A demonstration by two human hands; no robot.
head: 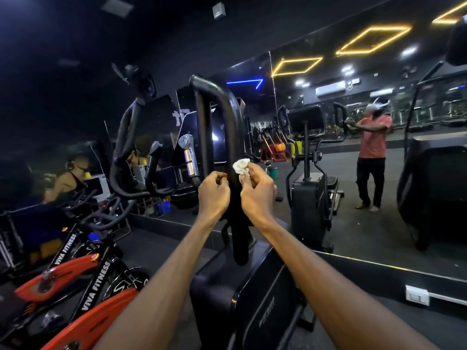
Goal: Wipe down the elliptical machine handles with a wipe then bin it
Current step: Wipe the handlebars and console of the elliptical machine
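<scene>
The left hand (213,192) is covering part of the black handle (228,122), its curled fingers perhaps gripping it. The right hand (257,190) is hiding the lower edge of the crumpled wipe (240,165).

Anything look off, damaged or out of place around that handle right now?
Nothing stands out. The right hand holds the crumpled wipe against the upright loop handle; the left hand grips it lower. No visible damage or spill.

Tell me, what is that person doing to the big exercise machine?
A person is cleaning it. Their right hand pinches a crumpled white wipe against the black looped handle of the elliptical machine. The left hand is curled against the same handle a little lower. No bin is in view, so the wipe has not been thrown away yet.
</scene>
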